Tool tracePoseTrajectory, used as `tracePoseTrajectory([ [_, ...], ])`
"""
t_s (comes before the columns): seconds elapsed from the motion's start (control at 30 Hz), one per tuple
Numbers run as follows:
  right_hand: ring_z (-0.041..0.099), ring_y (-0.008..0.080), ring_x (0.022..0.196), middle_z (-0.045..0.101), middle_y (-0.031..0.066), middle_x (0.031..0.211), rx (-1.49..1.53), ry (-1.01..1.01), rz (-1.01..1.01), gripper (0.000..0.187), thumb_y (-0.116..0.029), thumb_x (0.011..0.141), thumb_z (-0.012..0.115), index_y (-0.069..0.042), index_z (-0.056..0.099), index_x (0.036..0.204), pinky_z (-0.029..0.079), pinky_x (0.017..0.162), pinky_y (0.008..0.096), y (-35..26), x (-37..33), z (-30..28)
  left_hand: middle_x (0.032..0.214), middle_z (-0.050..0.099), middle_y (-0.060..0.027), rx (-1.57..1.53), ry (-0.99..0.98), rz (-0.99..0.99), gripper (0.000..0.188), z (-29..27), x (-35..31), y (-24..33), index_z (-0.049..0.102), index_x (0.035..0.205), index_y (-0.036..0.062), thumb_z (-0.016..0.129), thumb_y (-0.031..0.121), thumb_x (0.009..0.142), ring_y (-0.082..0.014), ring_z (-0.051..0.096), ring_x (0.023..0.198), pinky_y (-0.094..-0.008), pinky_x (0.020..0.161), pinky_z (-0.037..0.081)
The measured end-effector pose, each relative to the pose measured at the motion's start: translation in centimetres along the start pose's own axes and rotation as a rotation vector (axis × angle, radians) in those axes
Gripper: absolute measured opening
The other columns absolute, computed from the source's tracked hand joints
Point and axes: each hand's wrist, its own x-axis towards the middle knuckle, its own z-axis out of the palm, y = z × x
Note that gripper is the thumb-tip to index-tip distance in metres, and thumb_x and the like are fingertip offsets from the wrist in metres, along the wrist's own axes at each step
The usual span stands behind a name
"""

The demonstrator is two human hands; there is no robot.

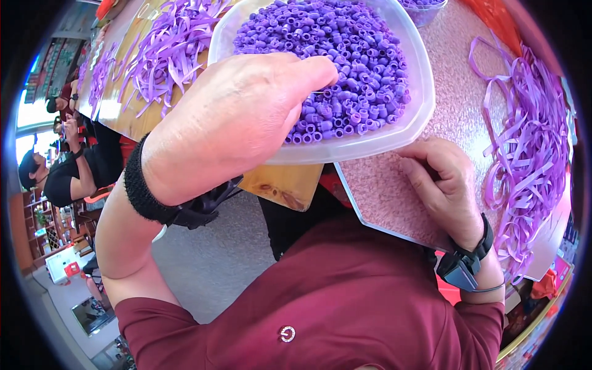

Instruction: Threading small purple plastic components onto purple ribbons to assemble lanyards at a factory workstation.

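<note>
A translucent plastic tub (425, 102) at the top middle holds a heap of small, hollow, barrel-shaped purple plastic pieces (370, 86). Over its near left side reaches my left hand (228, 108), its fingers closed together at the heap. What lies between those fingertips is hidden by the hand. My right hand (441, 179) rests on the pinkish speckled tabletop (388, 197), beside the tub's near right corner. Its fingers are curled, with thumb and index close together near the rim; anything in them is too small or hidden to tell.
Purple ribbons lie in one pile (179, 46) at the far left and another (530, 148) along the right. A second container (425, 12) of purple pieces shows at the top. A wooden board (283, 185) juts under the tub. At the left sits another person (68, 166) in black.
</note>
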Motion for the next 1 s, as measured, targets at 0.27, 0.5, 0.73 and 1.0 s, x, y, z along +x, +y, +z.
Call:
tracePoseTrajectory([
  [0.27, 0.056, 0.0260, 0.067, 0.058, 0.0106, 0.071, 0.020, -0.007, -0.008, 0.008, -0.004, 0.075, 0.061, -0.002, 0.061, 0.083, 0.042, 0.063, 0.0335, 0.0, 0.0, -0.1, 0.092, 0.060, -0.0160, 0.097, -0.024, -0.011, 0.027, 0.2, 0.4, 0.3, 0.056, 0.101, 0.0027, 0.049, -0.005, 0.075, -0.0326, 0.058, 0.084, -0.0363, 0.074, 0.046],
  [0.5, 0.056, 0.0265, 0.066, 0.058, 0.0111, 0.071, 0.007, -0.033, -0.003, 0.007, -0.005, 0.075, 0.060, -0.002, 0.061, 0.082, 0.042, 0.063, 0.0333, -0.3, -0.1, -0.3, 0.090, 0.060, -0.0137, -0.009, 0.076, -0.003, 0.023, 0.7, -0.7, 0.1, 0.058, 0.099, 0.0016, 0.050, -0.004, 0.078, -0.0271, 0.059, 0.081, -0.0315, 0.072, 0.046],
  [0.73, 0.056, 0.0282, 0.066, 0.057, 0.0097, 0.068, -0.073, 0.025, -0.075, 0.007, -0.007, 0.073, 0.060, -0.005, 0.059, 0.079, 0.043, 0.059, 0.0371, -0.3, -0.3, 0.2, 0.078, 0.056, -0.0087, -0.182, 0.173, -0.126, 0.011, 0.7, -1.3, 1.2, 0.055, 0.090, 0.0011, 0.051, -0.001, 0.081, -0.0177, 0.055, 0.068, -0.0266, 0.064, 0.043],
  [1.0, 0.056, 0.0268, 0.068, 0.058, 0.0095, 0.071, -0.110, -0.035, -0.100, 0.007, -0.005, 0.073, 0.061, -0.003, 0.059, 0.080, 0.042, 0.061, 0.0344, -0.2, -0.5, -0.2, 0.070, 0.051, -0.0108, -0.083, 0.014, -0.049, 0.003, 0.3, -0.2, 2.0, 0.050, 0.082, 0.0011, 0.051, 0.001, 0.079, -0.0225, 0.053, 0.063, -0.0299, 0.059, 0.041],
])
